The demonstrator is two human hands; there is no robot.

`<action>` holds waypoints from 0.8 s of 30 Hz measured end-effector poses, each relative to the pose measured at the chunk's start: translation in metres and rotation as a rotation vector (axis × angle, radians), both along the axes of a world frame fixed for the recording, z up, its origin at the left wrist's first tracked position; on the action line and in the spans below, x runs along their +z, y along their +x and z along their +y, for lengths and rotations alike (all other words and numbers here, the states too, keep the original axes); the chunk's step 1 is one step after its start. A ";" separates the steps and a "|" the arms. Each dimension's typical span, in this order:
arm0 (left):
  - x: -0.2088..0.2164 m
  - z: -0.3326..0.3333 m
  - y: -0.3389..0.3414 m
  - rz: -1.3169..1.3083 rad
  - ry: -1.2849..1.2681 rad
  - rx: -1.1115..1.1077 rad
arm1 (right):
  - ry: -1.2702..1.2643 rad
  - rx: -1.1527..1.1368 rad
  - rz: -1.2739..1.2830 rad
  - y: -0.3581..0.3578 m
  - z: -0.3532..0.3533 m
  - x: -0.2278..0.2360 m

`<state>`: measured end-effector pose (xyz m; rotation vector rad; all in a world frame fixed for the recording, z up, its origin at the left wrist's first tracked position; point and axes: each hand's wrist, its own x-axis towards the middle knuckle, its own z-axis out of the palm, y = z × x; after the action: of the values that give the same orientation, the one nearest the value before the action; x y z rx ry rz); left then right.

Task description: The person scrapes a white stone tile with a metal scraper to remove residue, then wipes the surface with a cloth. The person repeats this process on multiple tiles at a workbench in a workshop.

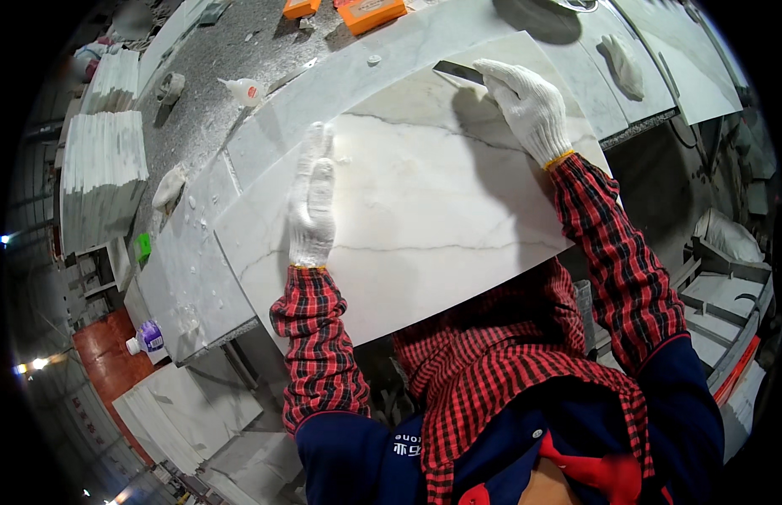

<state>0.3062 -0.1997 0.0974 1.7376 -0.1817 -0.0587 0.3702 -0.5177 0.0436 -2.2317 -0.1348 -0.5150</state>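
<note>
A large white marble slab (408, 210) with grey veins lies in front of me, its near edge reaching close to my body. My left hand (313, 198), in a white knit glove, rests on the slab's left part with its fingers stretched out, holding nothing. Near the far right corner, my right hand (526, 101), gloved alike, is closed on one end of a thin dark flat blade (457, 71). The blade points left over the slab's far edge. Its gripped end is hidden in the glove.
Pale stone strips (189, 261) border the slab. Beyond are a small white squeeze bottle (244, 91), a tape roll (170, 87) and an orange box (371, 13). Stacked slabs (103, 181) stand left; a purple bottle (147, 337) sits lower left. A crumpled white glove (624, 67) lies right.
</note>
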 end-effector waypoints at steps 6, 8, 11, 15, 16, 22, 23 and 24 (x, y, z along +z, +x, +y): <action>0.016 -0.008 0.002 0.146 -0.143 0.152 | -0.024 0.013 -0.024 -0.001 -0.002 0.003; -0.001 0.006 0.019 0.022 -0.268 0.222 | -0.017 0.003 -0.039 0.000 -0.003 0.001; -0.004 0.010 0.036 -0.082 -0.314 0.282 | -0.020 0.003 -0.008 0.000 -0.001 0.003; -0.008 -0.008 0.047 -0.049 -0.341 0.202 | 0.004 0.008 -0.012 -0.001 -0.001 0.006; -0.007 -0.014 0.046 -0.008 -0.389 0.222 | 0.002 0.010 -0.017 0.000 -0.001 0.004; -0.007 -0.019 0.039 0.114 -0.450 0.259 | -0.037 -0.008 -0.017 0.000 -0.004 0.003; -0.011 -0.016 0.039 0.115 -0.427 0.256 | -0.041 -0.016 -0.013 0.000 -0.004 0.003; -0.014 -0.015 0.039 0.116 -0.403 0.253 | -0.034 -0.012 -0.004 0.000 -0.004 0.003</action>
<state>0.3452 -0.2143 0.0839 1.3388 0.1072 0.0597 0.3703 -0.5217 0.0463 -2.2660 -0.1329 -0.5270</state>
